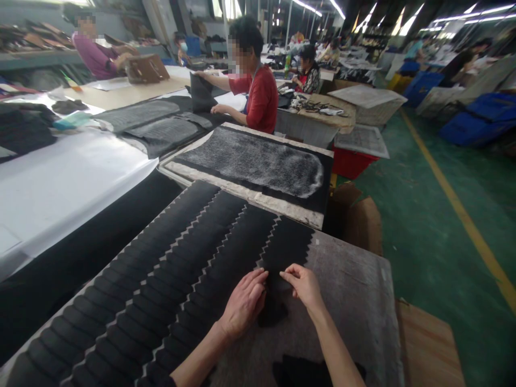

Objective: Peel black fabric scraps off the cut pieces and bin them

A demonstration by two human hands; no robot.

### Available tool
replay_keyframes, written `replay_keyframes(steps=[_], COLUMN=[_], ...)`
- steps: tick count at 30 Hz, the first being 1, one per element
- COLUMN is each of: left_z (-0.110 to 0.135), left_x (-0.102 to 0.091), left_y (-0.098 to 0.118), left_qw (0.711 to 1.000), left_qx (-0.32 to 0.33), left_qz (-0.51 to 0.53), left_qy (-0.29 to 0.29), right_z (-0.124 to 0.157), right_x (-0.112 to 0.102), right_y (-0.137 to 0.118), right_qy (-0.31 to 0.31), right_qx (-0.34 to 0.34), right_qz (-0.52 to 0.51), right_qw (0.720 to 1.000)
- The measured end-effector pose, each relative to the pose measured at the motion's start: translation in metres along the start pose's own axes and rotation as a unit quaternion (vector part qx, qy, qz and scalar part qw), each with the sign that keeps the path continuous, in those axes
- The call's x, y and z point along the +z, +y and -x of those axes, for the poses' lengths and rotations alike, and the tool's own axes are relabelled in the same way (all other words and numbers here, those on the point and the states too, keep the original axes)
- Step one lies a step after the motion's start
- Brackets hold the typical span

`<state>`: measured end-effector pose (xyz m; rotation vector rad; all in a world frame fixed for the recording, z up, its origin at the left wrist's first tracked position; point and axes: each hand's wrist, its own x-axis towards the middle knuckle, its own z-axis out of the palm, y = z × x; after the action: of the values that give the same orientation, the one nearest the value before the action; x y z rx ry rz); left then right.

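Observation:
On a grey board [342, 301] in front of me, thin black pieces [169, 269] lie overlapped in several long rows with zigzag edges. At the lower end of the rightmost row, my left hand [245, 301] is closed, its fingertips together on the left edge of a black piece [272, 312]. My right hand [304, 285] pinches the other side of that piece between thumb and forefinger. The dark material blends together, so the piece's outline is unclear. Near my right forearm lies a dark stack of similar pieces [300, 371], partly hidden.
Beyond the board, another board [245, 207] carries a black sheet [258, 158] with a whitish coating. A co-worker in red [262, 102] handles a dark sheet [201, 94] at the long table. Cardboard boxes [360, 220] stand to the right, beside the green floor [435, 231].

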<state>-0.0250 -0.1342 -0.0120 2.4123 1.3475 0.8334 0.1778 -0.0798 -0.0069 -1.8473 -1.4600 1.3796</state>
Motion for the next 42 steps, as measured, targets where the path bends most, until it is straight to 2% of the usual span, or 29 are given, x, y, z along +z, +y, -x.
replay_keyframes(steps=[6,11,18,21,26,31,42], left_z=[0.004,0.004,0.0,0.0,0.0,-0.001,0.002], left_x=[0.006,0.008,0.006,0.007,0.008,0.007,0.011], left_y=[-0.003,-0.003,-0.001,-0.002,-0.003,-0.002,-0.005], left_qw=[1.0,1.0,1.0,0.999,0.999,0.999,0.999], left_qx=[-0.009,-0.01,-0.015,-0.019,-0.024,-0.019,-0.018], left_qz=[0.007,-0.003,-0.015,-0.019,-0.022,-0.018,-0.021], left_qy=[-0.005,-0.011,-0.024,-0.03,-0.034,-0.033,-0.043], right_z=[0.0,0.003,0.006,0.015,0.034,0.034,0.027], right_x=[0.001,0.001,0.002,0.004,0.003,-0.004,-0.002], right_y=[-0.002,-0.008,-0.01,-0.011,-0.013,-0.01,0.005], right_qy=[0.008,0.033,0.042,0.07,0.142,0.143,0.174], right_qx=[0.012,-0.003,-0.014,-0.034,-0.087,-0.045,-0.042], right_qz=[0.047,0.108,0.128,0.151,0.228,0.212,0.233], right_qw=[0.999,0.994,0.991,0.986,0.959,0.966,0.956])
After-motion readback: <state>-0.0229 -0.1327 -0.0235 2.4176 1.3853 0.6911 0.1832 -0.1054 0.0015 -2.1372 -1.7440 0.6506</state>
